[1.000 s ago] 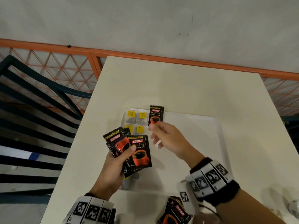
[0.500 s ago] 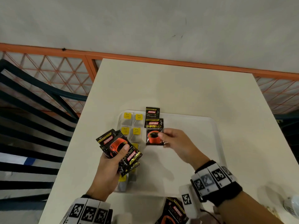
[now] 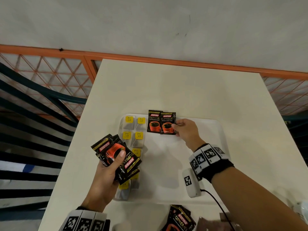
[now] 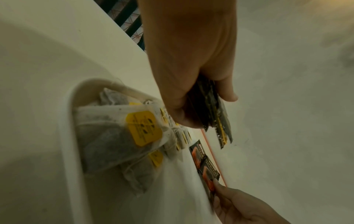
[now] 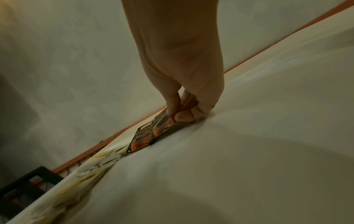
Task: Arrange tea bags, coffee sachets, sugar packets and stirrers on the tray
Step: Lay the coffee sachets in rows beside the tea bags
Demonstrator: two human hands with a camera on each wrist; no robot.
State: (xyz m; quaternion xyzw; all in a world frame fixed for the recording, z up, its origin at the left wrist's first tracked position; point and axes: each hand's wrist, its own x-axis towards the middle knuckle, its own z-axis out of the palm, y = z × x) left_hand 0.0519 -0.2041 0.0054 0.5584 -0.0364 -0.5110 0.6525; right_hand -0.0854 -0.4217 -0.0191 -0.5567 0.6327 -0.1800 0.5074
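At the near edge of the surface [image 3: 166, 84], more loose coffee packets [image 3: 180, 219] are seen lying off the tray, glossy black foil with an orange cup printed on them. Just beyond, a fanned stack of coffee sachets [image 3: 116, 157] is gripped in the left hand [image 3: 106, 177], thumb pressed on top and fingers curled beneath; the stack is held above the near left part of the white tray [image 3: 208, 201].

Along the tray's left side, tea bags [image 3: 133, 130] are laid in two columns: soft, crinkled paper pouches with dark contents and small yellow tags.

Farther on, at the tray's far edge, a second sachet [image 3: 168, 123] is pinched by its right edge between thumb and fingers of the right hand [image 3: 185, 130]. The hand lies directly to the right of it. The sachet's long axis runs away from the person, parallel to the first sachet [image 3: 154, 121], which lies flat just to its left; the two edges appear to overlap slightly. The release is judged to turn on this side-by-side alignment, with the right hand plainly the nearer one. The sachets are thin, flat, rectangular and likely slippery.

No sugar packets or stirrers can be made out on the tray.
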